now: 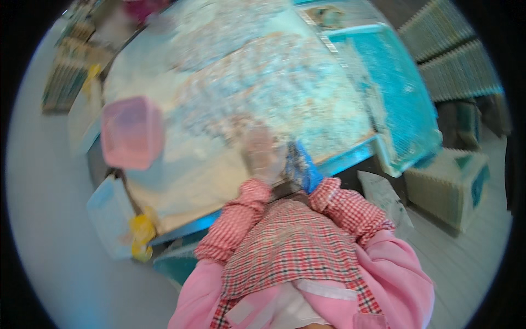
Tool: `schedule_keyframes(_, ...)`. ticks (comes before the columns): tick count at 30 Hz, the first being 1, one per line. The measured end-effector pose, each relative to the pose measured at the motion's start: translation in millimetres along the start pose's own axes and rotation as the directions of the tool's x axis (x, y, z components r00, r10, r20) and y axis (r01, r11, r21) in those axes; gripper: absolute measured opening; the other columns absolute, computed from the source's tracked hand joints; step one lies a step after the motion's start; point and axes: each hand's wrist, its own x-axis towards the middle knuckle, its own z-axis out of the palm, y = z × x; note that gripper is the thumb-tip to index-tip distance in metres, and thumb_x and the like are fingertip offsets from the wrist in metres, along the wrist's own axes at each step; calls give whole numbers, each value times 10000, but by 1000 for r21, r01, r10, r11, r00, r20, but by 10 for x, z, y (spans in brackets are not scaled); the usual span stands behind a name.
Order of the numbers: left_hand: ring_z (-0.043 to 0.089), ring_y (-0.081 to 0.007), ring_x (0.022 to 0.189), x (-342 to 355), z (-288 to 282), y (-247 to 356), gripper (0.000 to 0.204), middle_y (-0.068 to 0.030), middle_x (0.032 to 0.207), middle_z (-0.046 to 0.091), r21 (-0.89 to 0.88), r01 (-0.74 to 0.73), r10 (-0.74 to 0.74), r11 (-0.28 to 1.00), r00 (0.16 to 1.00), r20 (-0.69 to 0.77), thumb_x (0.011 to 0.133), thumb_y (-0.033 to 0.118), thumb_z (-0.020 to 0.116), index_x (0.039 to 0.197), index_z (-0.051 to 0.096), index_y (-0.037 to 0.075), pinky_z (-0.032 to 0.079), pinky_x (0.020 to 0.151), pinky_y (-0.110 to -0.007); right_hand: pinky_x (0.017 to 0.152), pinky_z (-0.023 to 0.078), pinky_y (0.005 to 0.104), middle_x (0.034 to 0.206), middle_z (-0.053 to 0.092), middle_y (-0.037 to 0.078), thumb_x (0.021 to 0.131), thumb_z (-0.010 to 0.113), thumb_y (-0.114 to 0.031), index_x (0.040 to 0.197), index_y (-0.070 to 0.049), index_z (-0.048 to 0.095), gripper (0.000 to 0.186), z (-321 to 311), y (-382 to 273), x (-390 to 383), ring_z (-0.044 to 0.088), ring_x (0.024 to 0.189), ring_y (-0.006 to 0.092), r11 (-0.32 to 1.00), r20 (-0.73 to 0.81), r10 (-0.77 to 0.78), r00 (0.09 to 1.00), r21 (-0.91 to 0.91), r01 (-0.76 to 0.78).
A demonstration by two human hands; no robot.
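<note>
Your two hands are close together at the near edge of the worktop (186,183), which runs as a blue rim (350,157) just in front of your checked apron (285,241). Your left hand (261,145) reaches in over the rim, at the near side of the pale, flaky material (257,77); your right hand (301,167), in a blue glove, is just beside it, nearer the rim. Both are blurred, so you cannot tell how far the fingers are open or whether they grip anything. To your left, a cream stretch of worktop gives you room as far as the pink tub (131,131) by the left edge. On your right, the turquoise tray (402,98) bounds your reach. The material spreads over the middle and far side. Beyond the tray stand ribbed stacks (438,30); a whitish bag (383,200) lies below it, and grey floor (44,219) shows at left
</note>
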Motion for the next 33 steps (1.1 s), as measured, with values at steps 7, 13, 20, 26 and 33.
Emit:
schedule_keyframes(7,441,-330,1219,865,-173,-410,550,-160,1310,488,-1,135,-135,991,987,-84,786,217,661,1276,506,20,321,1036,-419,482,352,204,704,528,-54,935,536,-397,1003,-120,579,289,-445,-1811,-1012,448,563,49,576,-307,-692,653,-780,243)
schedule_keyframes(13,577,-278,985,1364,-209,-458,379,-117,1071,600,356,-22,15,934,1000,22,733,149,692,1093,625,53,464,832,-391,950,414,350,1214,575,126,983,398,-421,1301,-68,524,492,-1524,-3350,-1638,522,1123,175,350,-348,-740,576,-930,-112)
schedule_keyframes(20,598,-272,913,1434,-109,-736,297,-106,986,641,146,31,-52,989,988,145,725,113,693,1017,653,74,469,810,-364,901,461,384,1142,641,128,978,328,-514,1292,-57,519,586,-1471,-3539,-1827,608,1017,242,328,-393,-627,673,-916,-230)
schedule_keyframes(26,612,-280,984,665,-556,-428,263,-113,1026,656,-153,-164,185,975,974,134,751,8,633,1003,656,80,489,853,-354,829,465,299,1038,644,84,977,489,-247,1315,-42,497,395,-529,-2585,-1203,598,945,164,148,-93,-753,652,-989,30)
schedule_keyframes(33,608,-312,976,-360,-763,-1201,291,-127,1059,639,-143,138,-119,980,983,139,782,67,611,1073,622,67,499,849,-394,848,489,373,1246,561,131,895,600,-200,1332,-67,479,472,595,-814,-108,577,1029,324,-686,539,-227,811,-680,259)
